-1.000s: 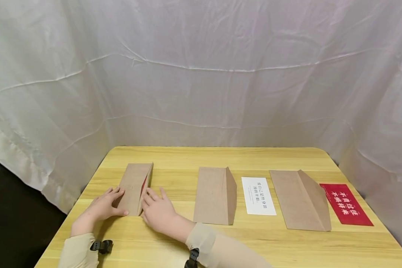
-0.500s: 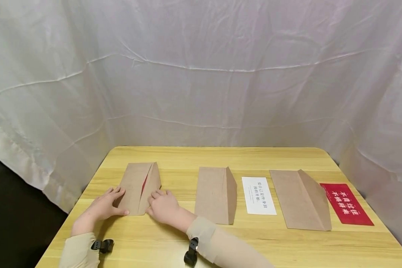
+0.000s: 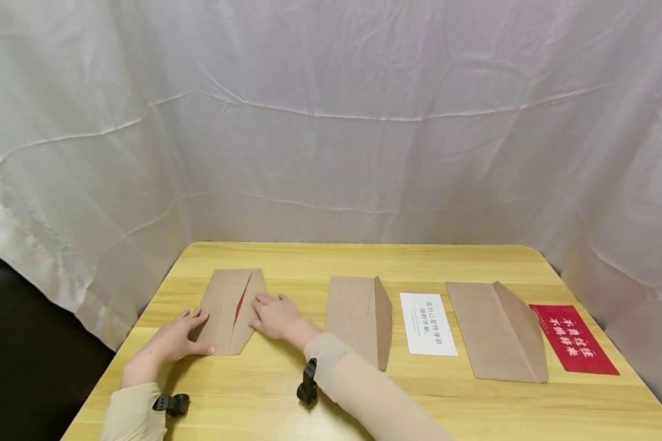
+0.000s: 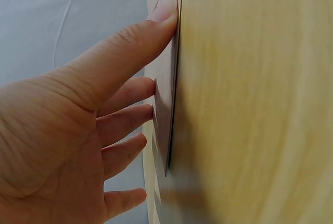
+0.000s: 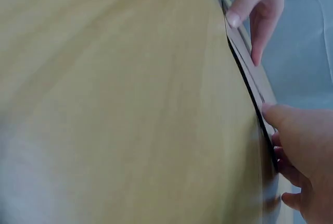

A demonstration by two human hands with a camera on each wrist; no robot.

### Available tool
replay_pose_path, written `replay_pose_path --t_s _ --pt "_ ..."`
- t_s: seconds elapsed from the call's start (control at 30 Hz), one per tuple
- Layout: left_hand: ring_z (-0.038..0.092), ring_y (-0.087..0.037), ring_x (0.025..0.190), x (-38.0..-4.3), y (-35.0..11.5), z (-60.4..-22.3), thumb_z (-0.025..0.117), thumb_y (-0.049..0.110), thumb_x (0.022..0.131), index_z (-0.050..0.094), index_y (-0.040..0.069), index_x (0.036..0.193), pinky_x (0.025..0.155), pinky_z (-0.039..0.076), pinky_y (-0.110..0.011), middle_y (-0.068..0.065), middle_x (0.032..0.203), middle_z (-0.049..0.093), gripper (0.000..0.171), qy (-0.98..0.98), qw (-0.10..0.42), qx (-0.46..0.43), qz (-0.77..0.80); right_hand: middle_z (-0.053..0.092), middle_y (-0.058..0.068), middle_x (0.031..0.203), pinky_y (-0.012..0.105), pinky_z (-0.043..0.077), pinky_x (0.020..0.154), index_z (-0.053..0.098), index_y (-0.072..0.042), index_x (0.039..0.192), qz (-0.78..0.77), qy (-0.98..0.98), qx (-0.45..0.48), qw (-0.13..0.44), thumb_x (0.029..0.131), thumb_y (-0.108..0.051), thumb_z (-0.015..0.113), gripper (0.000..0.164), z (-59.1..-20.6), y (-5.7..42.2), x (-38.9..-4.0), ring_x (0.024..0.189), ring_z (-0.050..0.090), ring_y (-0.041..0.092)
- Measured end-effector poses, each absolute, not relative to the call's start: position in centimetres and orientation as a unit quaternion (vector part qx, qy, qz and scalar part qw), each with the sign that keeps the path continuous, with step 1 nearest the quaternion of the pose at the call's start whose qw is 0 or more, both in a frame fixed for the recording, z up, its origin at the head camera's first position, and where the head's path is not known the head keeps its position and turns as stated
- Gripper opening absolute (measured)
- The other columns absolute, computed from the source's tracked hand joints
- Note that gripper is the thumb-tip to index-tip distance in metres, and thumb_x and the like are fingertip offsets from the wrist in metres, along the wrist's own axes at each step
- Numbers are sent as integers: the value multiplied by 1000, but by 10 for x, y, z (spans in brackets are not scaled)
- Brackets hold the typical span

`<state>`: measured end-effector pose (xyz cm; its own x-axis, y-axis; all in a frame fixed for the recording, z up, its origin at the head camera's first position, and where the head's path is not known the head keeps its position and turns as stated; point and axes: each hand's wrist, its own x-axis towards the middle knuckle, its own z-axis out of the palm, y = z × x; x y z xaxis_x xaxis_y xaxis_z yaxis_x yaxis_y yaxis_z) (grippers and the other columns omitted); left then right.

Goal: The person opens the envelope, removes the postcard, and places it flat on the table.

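Note:
In the head view a brown paper envelope (image 3: 220, 312) lies at the table's left with its pointed flap spread to the right. A slit at the fold shows a strip of red card (image 3: 239, 308) inside. My left hand (image 3: 168, 343) rests on the envelope's left part, thumb at the near edge and fingers spread apart, as the left wrist view shows. On the right, my right hand (image 3: 278, 315) touches the flap's outer edge, its thumb (image 5: 276, 113) and fingertips against the paper. The right wrist view shows the envelope almost edge-on, with both hands along it.
A second brown envelope (image 3: 350, 318), flap out, lies mid-table beside a white printed card (image 3: 427, 324). Further right come a third envelope (image 3: 491, 331) and a red printed card (image 3: 574, 339) partly beneath its flap. Pale curtains (image 3: 364, 153) hang behind the wooden table (image 3: 243, 398).
The left envelope's flap has swung from folded up to spread out on the right. My right hand has moved rightward and away with it; the left hand has stayed on the envelope.

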<state>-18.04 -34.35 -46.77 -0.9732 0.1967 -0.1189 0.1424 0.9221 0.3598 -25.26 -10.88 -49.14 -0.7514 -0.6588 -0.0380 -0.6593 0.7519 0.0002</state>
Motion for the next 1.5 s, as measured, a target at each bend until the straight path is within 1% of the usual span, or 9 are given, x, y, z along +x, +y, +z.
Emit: replay_pose_path --t_s 0.2,0.33,0.47,0.57,0.7,0.97,1.13,1.27,1.5 --pt "25 -59 136 -181 -343 -469 81 47 72 44 -6 142 99 29 -76 -36 147 35 95 978 75 86 173 30 -3 160 39 29 120 34 -19 153 9 933 -355 53 95 -61 43 71 -491 -108 -264 148 28 11" --pt "26 -58 137 -181 -341 -470 80 52 71 44 -5 142 100 29 -75 -35 148 34 98 980 76 81 166 26 -3 161 39 27 121 30 -21 154 15 932 -356 64 94 -63 43 74 -492 -108 -268 149 25 10" --pt "28 -57 137 -182 -334 -468 77 54 74 43 -7 142 99 29 -76 -36 148 34 97 982 71 80 155 25 -4 162 40 26 121 29 -21 154 20 931 -358 63 94 -64 42 75 -492 -107 -270 149 24 10" --pt "31 -56 136 -184 -327 -467 74 50 77 43 -9 141 99 28 -76 -37 147 34 92 983 66 83 150 25 -3 162 40 26 121 28 -21 155 18 932 -357 62 94 -64 41 75 -490 -106 -270 150 24 10" --pt "30 -52 139 -188 -314 -468 71 43 80 42 -9 142 103 26 -76 -35 150 33 86 983 69 84 151 25 -3 162 40 25 122 28 -20 155 10 933 -354 67 94 -64 42 75 -488 -105 -269 150 24 11" --pt "28 -48 142 -191 -292 -471 69 35 78 39 -8 144 109 20 -73 -32 152 32 84 984 71 87 137 24 -3 162 41 23 122 28 -20 155 1 933 -353 75 94 -62 43 75 -485 -106 -268 150 22 11" --pt "28 -47 143 -191 -283 -471 71 32 77 40 -7 144 109 21 -73 -31 152 32 84 987 62 85 125 22 -3 163 42 22 123 26 -20 155 1 933 -352 79 95 -63 42 76 -486 -106 -267 150 21 11" --pt "29 -46 143 -190 -280 -470 74 30 76 41 -4 145 109 22 -72 -30 152 34 84 987 58 90 120 22 -3 163 42 22 123 27 -20 155 -4 932 -354 83 95 -62 42 75 -486 -106 -267 151 21 11" --pt "29 -45 143 -189 -276 -467 70 24 77 47 2 143 109 22 -73 -28 152 36 73 987 50 99 120 22 -3 163 42 22 123 27 -21 155 -7 931 -356 81 95 -62 43 75 -488 -107 -269 151 21 11"
